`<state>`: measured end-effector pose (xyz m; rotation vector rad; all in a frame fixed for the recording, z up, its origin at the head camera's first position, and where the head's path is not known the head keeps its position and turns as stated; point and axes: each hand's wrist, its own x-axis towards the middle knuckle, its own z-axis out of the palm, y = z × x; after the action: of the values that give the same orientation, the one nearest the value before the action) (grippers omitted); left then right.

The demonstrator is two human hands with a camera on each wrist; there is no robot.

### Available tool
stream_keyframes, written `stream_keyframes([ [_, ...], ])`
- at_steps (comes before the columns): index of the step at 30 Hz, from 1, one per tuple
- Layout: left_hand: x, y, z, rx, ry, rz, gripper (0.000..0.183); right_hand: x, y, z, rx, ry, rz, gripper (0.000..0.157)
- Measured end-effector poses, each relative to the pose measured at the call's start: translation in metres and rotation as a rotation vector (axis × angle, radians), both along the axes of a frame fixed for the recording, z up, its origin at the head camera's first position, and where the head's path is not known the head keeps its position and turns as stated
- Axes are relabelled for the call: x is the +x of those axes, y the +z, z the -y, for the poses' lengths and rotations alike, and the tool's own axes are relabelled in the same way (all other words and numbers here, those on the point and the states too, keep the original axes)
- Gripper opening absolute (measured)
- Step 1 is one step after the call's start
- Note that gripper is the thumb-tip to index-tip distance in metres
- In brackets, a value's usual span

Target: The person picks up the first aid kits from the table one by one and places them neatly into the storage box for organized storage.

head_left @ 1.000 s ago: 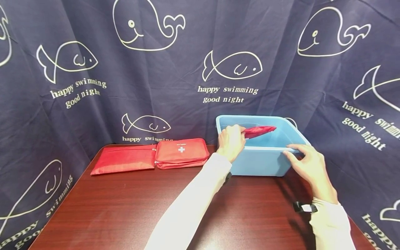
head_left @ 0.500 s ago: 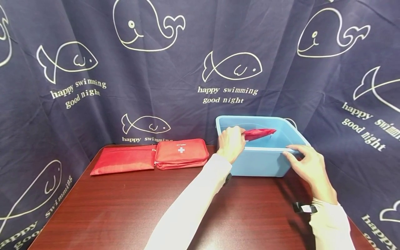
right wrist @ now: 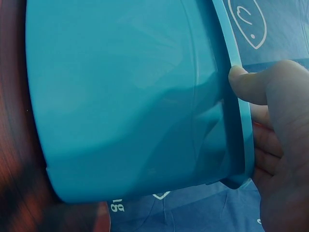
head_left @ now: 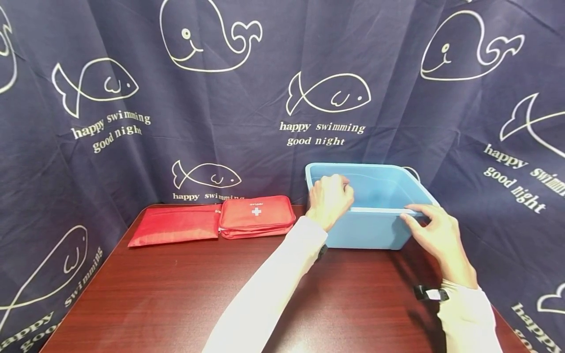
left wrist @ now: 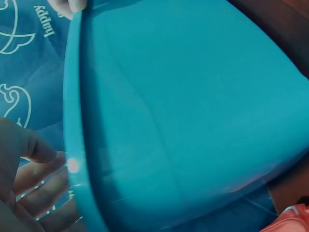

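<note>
A blue plastic bin [head_left: 368,230] stands at the right of the table. Over its near left rim is my left hand [head_left: 331,198], fingers loosely bent; the left wrist view shows no object between the thumb and fingers [left wrist: 41,188]. My right hand [head_left: 434,230] grips the bin's near right rim corner, its thumb [right wrist: 248,86] on the outer side of the rim and the other fingers over the edge. The bin's floor is hidden behind its front wall, and no red pouch shows inside from the head view.
Left of the bin lies a red first-aid pouch [head_left: 258,215] with a white cross. A flat red zip pouch [head_left: 176,228] lies beside it, near the back left of the brown table [head_left: 176,294]. A dark blue curtain [head_left: 247,122] hangs behind.
My left hand has let go of the red pouch, which has dropped out of sight into the bin. The right hand has stayed on the rim.
</note>
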<state>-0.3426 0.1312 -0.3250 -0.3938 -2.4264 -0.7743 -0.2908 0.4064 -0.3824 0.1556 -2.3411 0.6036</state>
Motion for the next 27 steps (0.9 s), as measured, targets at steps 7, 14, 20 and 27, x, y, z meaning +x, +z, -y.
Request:
stream_keyframes([
  [7, 0.011, 0.015, 0.01, 0.029, -0.015, -0.031, 0.032, -0.001, 0.0, 0.001, -0.006, 0.003, 0.002, 0.024],
  [14, 0.021, 0.02, 0.032, 0.075, -0.033, -0.107, 0.029, 0.0, -0.001, 0.001, -0.002, 0.009, 0.001, 0.024],
  [20, 0.029, 0.021, 0.053, 0.138, -0.053, -0.125, 0.028, 0.0, 0.0, 0.001, -0.002, 0.008, -0.005, 0.024],
  [27, 0.037, 0.004, 0.076, 0.186, -0.049, -0.105, 0.028, 0.001, 0.0, 0.002, -0.002, -0.001, 0.016, 0.024],
])
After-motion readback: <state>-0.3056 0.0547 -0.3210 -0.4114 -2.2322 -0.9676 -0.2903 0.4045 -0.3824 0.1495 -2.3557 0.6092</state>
